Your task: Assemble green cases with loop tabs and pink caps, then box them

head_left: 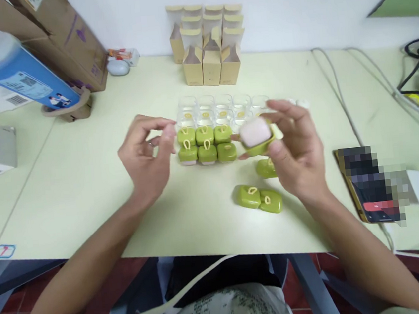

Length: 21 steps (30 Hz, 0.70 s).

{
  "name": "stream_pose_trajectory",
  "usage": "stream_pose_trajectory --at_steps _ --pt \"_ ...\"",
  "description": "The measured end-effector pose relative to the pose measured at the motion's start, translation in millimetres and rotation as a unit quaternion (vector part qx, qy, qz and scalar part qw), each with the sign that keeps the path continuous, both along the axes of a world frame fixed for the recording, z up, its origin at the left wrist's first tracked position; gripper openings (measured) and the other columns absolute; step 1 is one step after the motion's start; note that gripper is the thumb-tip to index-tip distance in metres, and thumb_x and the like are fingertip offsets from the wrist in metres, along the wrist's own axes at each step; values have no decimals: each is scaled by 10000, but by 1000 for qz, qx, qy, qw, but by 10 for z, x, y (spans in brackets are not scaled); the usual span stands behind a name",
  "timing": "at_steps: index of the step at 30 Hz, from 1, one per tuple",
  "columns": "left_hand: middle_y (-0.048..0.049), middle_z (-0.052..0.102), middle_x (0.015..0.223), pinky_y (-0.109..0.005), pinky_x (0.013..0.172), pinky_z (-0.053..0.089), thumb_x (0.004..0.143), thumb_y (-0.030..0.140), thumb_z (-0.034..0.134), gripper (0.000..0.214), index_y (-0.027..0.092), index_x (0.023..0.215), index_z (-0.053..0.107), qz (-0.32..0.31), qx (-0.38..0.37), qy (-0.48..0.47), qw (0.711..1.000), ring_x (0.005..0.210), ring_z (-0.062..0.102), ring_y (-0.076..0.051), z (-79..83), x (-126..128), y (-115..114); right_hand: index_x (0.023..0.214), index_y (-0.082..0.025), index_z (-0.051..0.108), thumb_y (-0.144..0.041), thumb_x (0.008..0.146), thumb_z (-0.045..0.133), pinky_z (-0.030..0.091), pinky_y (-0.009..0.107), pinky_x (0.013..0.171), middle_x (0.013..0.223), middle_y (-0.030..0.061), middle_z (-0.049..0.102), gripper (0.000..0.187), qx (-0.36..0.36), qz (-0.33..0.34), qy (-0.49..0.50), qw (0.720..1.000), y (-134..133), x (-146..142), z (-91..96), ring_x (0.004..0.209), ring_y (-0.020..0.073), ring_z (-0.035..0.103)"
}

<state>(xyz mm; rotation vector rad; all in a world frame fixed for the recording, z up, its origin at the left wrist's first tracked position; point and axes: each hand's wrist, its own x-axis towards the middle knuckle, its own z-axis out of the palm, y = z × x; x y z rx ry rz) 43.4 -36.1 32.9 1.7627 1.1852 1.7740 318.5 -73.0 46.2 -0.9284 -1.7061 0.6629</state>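
Note:
My right hand [297, 153] holds a small green case [258, 137] above the table, tilted so its pale pink underside faces me. My left hand [145, 156] hovers left of a block of several green cases [206, 145], its fingers curled in a loose pinch with nothing visible in them. Two more green cases [259, 198] lie side by side nearer me, and another [265, 168] sits partly hidden under my right hand. Behind the block stand rows of clear plastic lids or trays [222, 106].
Small tan cardboard boxes [207, 45] are stacked at the back by the wall. A phone [369, 182] lies at the right, with cables [341, 98] beyond it. Brown cartons [69, 37] and a blue-labelled package [23, 76] stand at the left.

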Motion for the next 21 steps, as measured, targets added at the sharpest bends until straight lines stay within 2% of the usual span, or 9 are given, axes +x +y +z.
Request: stream_pose_trajectory --at_steps 2,5,7,10,12,15,18,21 --pt "-41 706 1004 -270 543 486 1020 519 799 232 290 982 803 44 -2 7 999 907 685 -162 -70 -122 173 1579 -396 529 -483 1125 578 704 395 758 1442 93 676 465 9 -46 -1 999 114 138 -22 1126 260 790" --pt "-53 688 1011 -270 538 447 1014 547 787 280 274 953 782 54 -45 19 997 907 661 -166 -240 -266 354 1469 -365 636 -414 1079 678 662 341 676 1359 73 709 395 19 -48 -42 998 265 336 -43 956 209 781" --pt "-57 677 1012 -257 526 446 1028 545 764 288 263 968 777 31 -70 37 996 848 640 -149 -357 -322 404 1405 -323 708 -377 1032 748 645 338 686 1315 89 734 379 30 -43 -115 992 317 427 -34 999 228 763" --pt "-54 674 1019 -227 497 479 1010 531 780 280 251 996 770 -15 -95 48 994 823 649 -141 -462 -356 403 1450 -261 725 -315 1011 765 650 398 780 1296 123 756 444 48 -37 -250 966 330 468 -1 1073 275 754" --pt "-50 684 1020 -216 496 513 986 503 804 257 248 1000 774 -39 -99 55 993 846 673 -148 -475 -358 380 1485 -227 695 -264 1024 730 657 461 879 1299 134 775 463 43 -28 -307 950 325 433 15 1088 300 763" --pt "-44 713 1030 -224 557 562 970 457 823 218 246 1012 785 -52 -102 79 990 870 690 -149 -451 -356 346 1402 -197 717 -222 1044 665 648 518 972 1337 159 780 362 36 -15 -349 936 333 334 6 1186 348 758" --pt "-43 734 1047 -238 608 576 980 449 817 213 243 1023 788 -48 -105 92 989 875 695 -147 -433 -358 328 1384 -179 724 -206 1056 617 647 526 950 1380 193 755 346 59 -23 -389 919 355 252 -40 1222 371 743" --pt "-44 743 1038 -242 615 565 985 459 818 215 248 1011 788 -54 -98 99 989 881 706 -152 -427 -354 321 1390 -185 719 -203 1064 597 642 477 845 1393 192 739 348 75 -39 -429 899 367 216 -84 1119 339 747"
